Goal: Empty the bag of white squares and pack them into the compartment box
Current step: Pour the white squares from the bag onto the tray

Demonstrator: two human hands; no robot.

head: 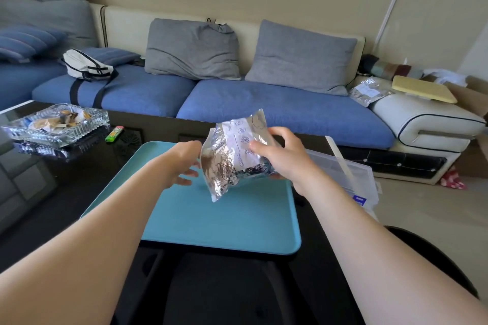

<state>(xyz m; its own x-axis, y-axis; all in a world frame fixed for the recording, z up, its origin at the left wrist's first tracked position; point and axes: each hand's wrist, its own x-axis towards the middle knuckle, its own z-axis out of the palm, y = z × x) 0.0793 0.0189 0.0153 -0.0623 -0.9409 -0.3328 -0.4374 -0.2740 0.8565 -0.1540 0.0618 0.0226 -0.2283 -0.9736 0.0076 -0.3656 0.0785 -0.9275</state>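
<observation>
A crinkled silver foil bag with a white label hangs in the air above the teal tray. My right hand grips the bag's right side, fingers curled over the label. My left hand is at the bag's left edge with its fingers partly behind the foil; whether it grips the bag I cannot tell. The clear plastic compartment box lies to the right of the tray, its lid standing open. No white squares are visible; the bag hides its contents.
The tray lies on a dark glossy table. At the table's far left stands a glass ashtray, with a green lighter beside it. A blue sofa with grey cushions runs behind the table.
</observation>
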